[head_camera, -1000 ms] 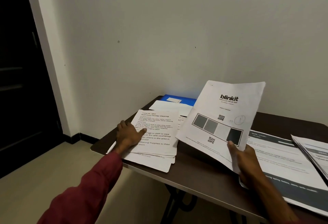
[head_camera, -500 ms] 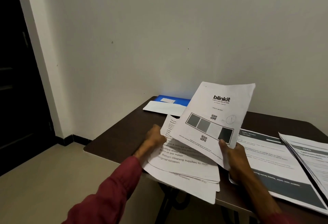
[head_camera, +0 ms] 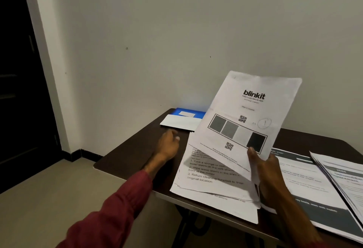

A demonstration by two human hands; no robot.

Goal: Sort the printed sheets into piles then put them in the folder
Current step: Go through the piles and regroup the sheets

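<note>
- The right hand [head_camera: 269,171] pinched the blinkit sheet [head_camera: 249,114] at its near edge, thumb on the printed face; the sheet stood raised, its long axis tilting up toward the far wall.
- Beneath it lay the text pile [head_camera: 208,185], its near corner overhanging the table [head_camera: 133,155] edge; the left hand [head_camera: 169,145] hovered just left of it, blurred, fingers loosely curled, apparently empty.
- Bare tabletop lay left of the pile; the blue folder [head_camera: 193,112] sat far-left, nearer the left hand; grey-banded sheets [head_camera: 304,185] crowded the right.

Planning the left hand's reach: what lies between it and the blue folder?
In the head view, a white sheet lies between the left hand and the blue folder, overlapping the folder's near edge.
</note>
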